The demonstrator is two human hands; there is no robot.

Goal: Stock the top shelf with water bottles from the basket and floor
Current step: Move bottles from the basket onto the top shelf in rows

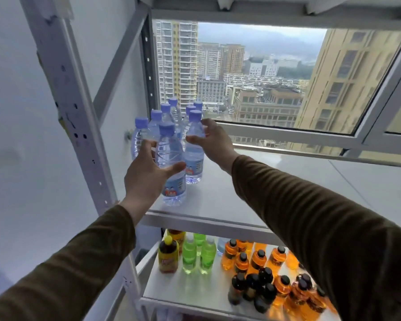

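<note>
Bottles stand upright at the shelf's (252, 193) far left, left hand (146, 174) loosely spread around the near bottle (173, 167), right hand (212, 141) likewise beside the next bottle (194, 154).

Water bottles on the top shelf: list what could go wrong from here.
1. The nearest water bottle stands close to the top shelf front edge; a nudge from the left hand might tip it off.
2. The bottles stand tightly packed; a push from the right hand on its bottle could topple the row behind.
</note>
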